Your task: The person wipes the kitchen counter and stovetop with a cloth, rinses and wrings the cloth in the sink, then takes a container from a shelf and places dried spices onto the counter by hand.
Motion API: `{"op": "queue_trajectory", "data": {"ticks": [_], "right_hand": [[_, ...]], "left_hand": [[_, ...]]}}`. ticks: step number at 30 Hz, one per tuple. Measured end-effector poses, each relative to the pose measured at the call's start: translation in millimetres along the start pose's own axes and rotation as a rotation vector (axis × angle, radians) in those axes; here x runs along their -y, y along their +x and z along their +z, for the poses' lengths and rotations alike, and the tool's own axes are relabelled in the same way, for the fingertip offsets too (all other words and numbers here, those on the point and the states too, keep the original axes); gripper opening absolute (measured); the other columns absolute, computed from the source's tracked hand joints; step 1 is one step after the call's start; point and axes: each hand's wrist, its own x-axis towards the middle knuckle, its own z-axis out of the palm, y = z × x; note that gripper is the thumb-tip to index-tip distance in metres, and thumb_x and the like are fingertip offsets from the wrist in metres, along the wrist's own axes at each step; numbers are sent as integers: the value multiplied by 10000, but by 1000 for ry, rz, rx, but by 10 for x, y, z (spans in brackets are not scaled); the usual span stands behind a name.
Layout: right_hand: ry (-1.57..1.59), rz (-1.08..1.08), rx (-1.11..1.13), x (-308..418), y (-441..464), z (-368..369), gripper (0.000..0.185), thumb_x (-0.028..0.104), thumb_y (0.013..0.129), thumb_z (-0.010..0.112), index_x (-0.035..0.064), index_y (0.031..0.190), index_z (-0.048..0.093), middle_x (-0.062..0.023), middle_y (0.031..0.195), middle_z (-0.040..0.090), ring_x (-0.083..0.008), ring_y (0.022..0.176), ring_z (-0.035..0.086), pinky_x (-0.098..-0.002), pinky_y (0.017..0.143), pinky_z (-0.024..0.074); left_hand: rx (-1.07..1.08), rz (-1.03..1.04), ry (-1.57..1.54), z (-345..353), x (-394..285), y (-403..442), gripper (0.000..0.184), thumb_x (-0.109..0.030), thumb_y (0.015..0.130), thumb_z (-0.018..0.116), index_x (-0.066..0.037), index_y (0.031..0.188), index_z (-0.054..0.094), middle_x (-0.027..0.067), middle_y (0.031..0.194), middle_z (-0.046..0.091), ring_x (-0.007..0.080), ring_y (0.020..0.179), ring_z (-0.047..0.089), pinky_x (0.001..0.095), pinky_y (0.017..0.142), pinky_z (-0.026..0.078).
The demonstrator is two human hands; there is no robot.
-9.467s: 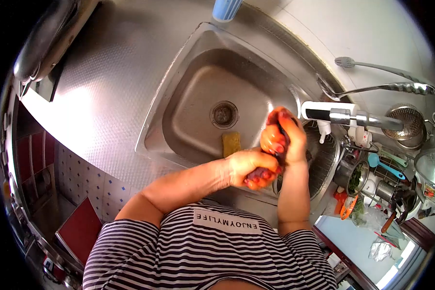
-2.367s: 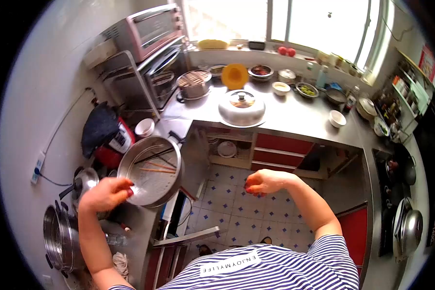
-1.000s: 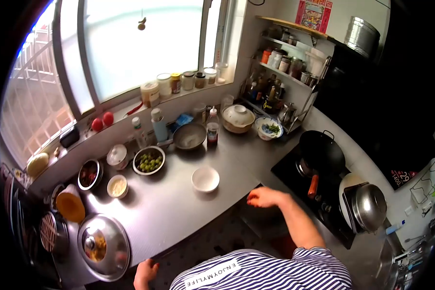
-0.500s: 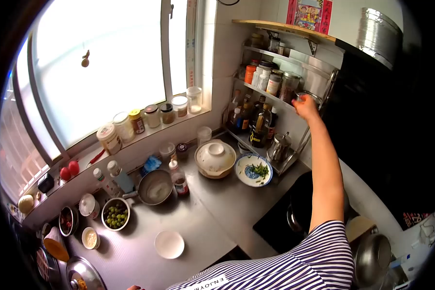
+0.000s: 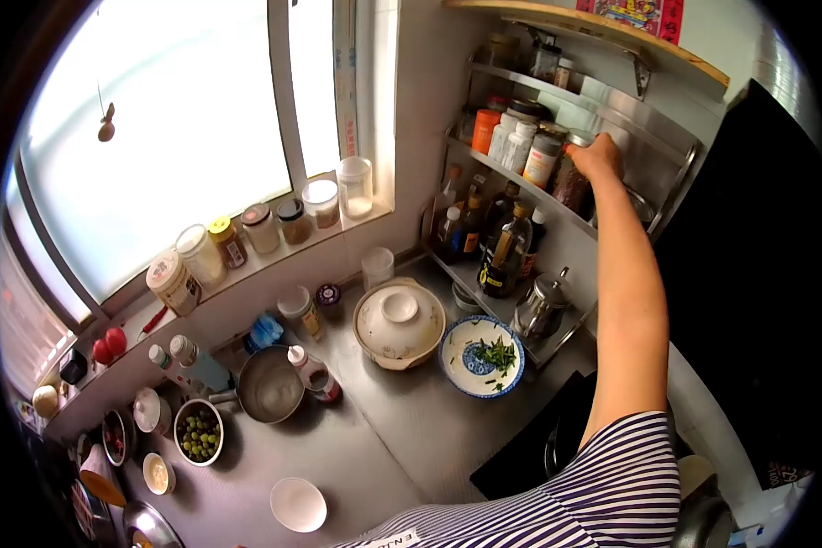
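My right grip (image 5: 601, 159) is at the pale lid (image 5: 577, 139) of a clear, dark-red-filled cylindrical jar (image 5: 571, 189), upper right of the frame, whether closed I cannot tell; the jar's long axis stands upright, lid uppermost

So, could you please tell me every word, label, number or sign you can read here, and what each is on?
"ENJ": shirt patch, the rest not clearly visible.
Too small or blurred to read: writing on the red poster, dark bottle, windowsill tub, white shelf jar, and dark panel's lower edge.
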Motion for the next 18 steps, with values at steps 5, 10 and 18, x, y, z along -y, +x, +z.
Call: {"op": "queue_trajectory", "data": {"ticks": [5, 10, 18], "right_hand": [[-28, -373, -302, 63, -51, -108, 580, 409, 683, 708, 23, 1087, 555, -201, 1077, 609, -351, 995, 586, -440, 829, 463], [112, -739, -359, 374, -1108, -545, 586, 308, 753, 699, 1, 1214, 508, -209, 1129, 599, -303, 1028, 597, -396, 852, 474], [615, -822, 769, 47, -3448, 731, 610, 151, 626, 748, -9, 1150, 480, -163, 1035, 570, -291, 966, 581, -362, 840, 476]], "left_hand": [[-124, 54, 52, 148, 217, 166, 320, -266, 777, 636, 5, 947, 630, 218, 798, 629, 376, 769, 615, 419, 687, 492], [-88, -2, -47, 2, -80, 30, 296, -188, 803, 618, 49, 979, 594, 230, 814, 638, 382, 799, 615, 426, 703, 487], [-76, -28, -71, 124, 10, 13, 309, -171, 812, 609, 56, 1020, 587, 236, 829, 642, 372, 807, 629, 410, 711, 492]]}}
